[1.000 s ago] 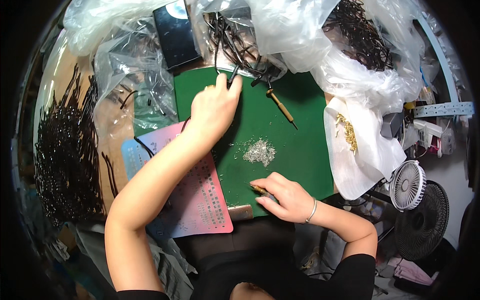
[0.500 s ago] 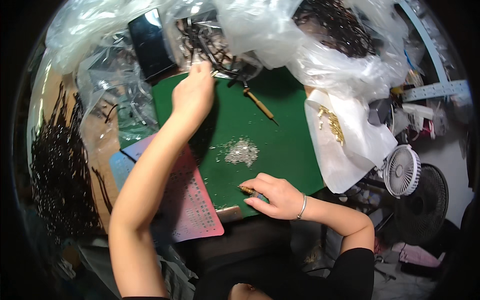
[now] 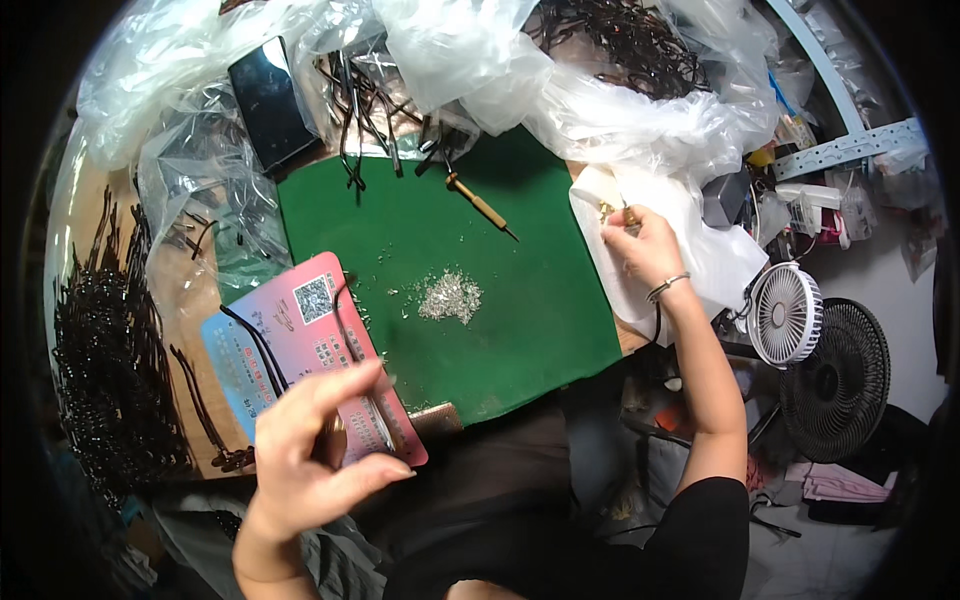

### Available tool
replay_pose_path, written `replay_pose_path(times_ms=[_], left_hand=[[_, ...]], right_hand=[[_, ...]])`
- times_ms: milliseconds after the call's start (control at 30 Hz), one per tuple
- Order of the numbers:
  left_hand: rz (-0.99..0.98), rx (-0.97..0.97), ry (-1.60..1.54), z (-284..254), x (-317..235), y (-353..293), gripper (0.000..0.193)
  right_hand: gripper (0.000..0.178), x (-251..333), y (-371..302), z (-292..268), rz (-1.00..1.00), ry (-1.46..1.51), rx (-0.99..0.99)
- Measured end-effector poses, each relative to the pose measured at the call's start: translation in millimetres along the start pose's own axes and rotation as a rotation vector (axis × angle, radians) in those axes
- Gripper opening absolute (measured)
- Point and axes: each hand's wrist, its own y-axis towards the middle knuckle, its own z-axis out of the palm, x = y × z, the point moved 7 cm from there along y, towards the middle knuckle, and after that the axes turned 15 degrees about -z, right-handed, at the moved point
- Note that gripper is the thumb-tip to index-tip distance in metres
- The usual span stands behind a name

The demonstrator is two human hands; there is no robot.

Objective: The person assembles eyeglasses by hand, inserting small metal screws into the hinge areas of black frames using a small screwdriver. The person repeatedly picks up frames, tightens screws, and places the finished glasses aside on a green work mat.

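My left hand [image 3: 310,455] hovers over the near edge of a pink and blue printed card [image 3: 318,265], thumb and forefinger spread apart. A brass-coloured glint shows by its curled fingers; I cannot make out what it is. Dark, slim eyeglass temple arms [image 3: 255,345] lie across the card. On white wrapping at the right, my right hand [image 3: 645,245] is closed on a small brass-collared screwdriver [image 3: 629,214], mostly hidden by the fingers. Its fingertips are beside small brass pieces [image 3: 606,210]. A silvery heap of tiny metal parts [image 3: 450,297] lies on the green mat [image 3: 530,330].
Another brass screwdriver [image 3: 480,205] rests at the mat's far side. Behind it lie loose temple arms [image 3: 365,110], a black phone-like slab [image 3: 272,105] and plastic bags [image 3: 460,50]. A dark bundle of temple arms [image 3: 115,380] fills the left. Two fans [image 3: 787,315] stand right.
My left hand has come back from the far temple arms to the near card. My right hand has moved from the mat's near edge to the brass pieces. The view has shifted slightly.
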Motion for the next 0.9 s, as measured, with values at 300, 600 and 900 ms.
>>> replay_pose_path(times_ms=[300,600,900], left_hand=[[-0.037,-0.174,-0.244,-2,48,-41,0.009],[-0.508,0.222,-0.673,84,84,-47,0.030],[-0.485,0.251,-0.796,89,79,-46,0.028]], right_hand=[[0.018,62,-32,-1,-0.104,-0.071,0.082],[0.012,181,-103,103,-0.519,0.528,0.458],[0.010,175,-110,112,-0.484,0.628,0.312]])
